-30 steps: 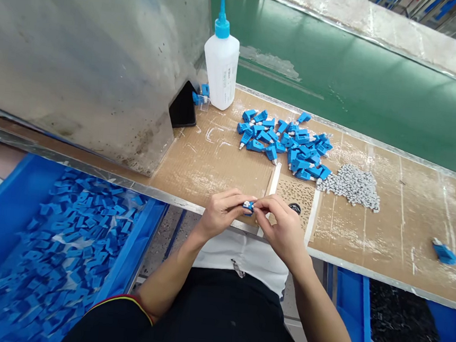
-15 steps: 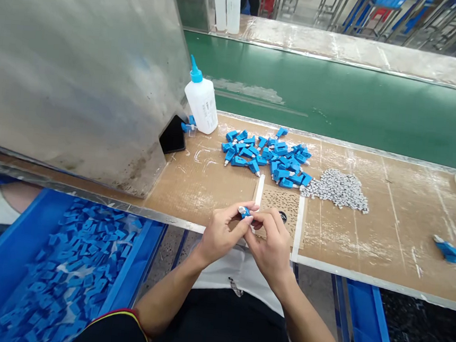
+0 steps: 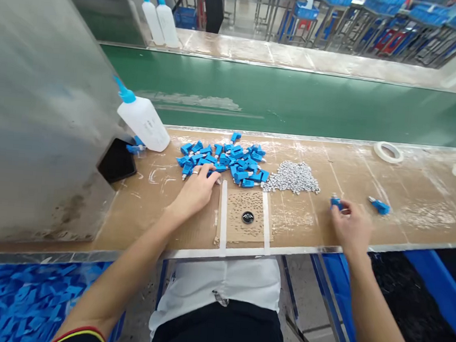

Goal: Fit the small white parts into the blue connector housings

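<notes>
Blue plastic parts (image 3: 224,160) lie heaped on the counter (image 3: 307,220), left of a mound of small grey pieces (image 3: 294,178). The left hand (image 3: 198,188) has its fingers bent over the heap's near edge; whether they grip a part I cannot tell. Well to the right, the right hand (image 3: 354,228) pinches a single blue part (image 3: 336,203) between its fingers, near a loose blue part (image 3: 380,206) lying farther right.
</notes>
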The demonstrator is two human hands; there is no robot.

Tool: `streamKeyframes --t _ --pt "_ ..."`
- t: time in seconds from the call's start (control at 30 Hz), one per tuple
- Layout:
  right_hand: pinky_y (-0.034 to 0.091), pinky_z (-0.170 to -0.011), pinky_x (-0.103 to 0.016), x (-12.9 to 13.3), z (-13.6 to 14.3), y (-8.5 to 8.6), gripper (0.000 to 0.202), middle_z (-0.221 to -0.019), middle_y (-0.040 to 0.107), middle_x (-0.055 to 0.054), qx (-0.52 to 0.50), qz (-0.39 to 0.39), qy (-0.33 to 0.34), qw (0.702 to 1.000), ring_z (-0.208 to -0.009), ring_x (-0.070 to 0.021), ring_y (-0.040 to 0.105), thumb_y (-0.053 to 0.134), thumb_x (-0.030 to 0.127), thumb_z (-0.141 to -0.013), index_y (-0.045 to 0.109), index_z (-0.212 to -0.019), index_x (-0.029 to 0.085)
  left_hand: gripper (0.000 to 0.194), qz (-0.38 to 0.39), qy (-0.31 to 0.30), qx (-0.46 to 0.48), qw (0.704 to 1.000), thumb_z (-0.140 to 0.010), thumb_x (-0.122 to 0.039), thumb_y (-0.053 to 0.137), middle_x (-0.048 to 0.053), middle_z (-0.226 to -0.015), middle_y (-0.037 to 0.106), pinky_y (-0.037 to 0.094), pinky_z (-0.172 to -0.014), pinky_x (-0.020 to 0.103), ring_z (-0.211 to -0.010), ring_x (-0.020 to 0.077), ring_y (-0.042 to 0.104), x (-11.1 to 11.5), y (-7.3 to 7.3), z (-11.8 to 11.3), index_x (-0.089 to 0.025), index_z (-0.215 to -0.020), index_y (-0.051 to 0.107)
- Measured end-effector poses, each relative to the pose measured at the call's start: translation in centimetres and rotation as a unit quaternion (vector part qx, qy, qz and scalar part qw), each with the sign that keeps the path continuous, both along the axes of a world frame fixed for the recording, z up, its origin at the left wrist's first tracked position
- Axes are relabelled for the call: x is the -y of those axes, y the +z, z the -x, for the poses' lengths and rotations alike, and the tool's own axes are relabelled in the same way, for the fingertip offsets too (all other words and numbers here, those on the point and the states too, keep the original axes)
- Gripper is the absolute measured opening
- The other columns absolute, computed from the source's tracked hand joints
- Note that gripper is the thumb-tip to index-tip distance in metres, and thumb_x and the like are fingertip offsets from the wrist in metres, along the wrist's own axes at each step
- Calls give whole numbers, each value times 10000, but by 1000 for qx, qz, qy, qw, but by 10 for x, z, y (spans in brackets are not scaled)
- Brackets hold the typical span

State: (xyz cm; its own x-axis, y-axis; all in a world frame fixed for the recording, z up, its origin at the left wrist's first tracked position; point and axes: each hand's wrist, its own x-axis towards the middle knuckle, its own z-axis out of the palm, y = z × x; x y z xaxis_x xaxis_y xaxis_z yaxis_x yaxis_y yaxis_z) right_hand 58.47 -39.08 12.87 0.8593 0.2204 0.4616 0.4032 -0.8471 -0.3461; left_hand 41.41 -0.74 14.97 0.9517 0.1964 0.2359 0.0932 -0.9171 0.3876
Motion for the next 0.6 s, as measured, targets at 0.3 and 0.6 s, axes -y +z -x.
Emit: streamKeyframes --t 0.3,0.6 --pt "473 -756 -445 50 -56 7 273 -976 646 -221 9 91 -61 994 -894 -327 637 535 366 -873 704 -891 152 177 -104 50 -84 990 -918 -102 482 150 -1113 567 549 -759 391 -963 304 640 0 4 -1 -176 -976 632" --pt "515 -702 -370 -17 -40 -11 204 -854 678 -87 -108 -2 146 983 -683 -214 597 529 382 -886 643 -888 212 119 218 98 55 969 -919 -314 588 23 -827 684 532 -680 291 -711 185 651 37 -7 63 -206 -929 637"
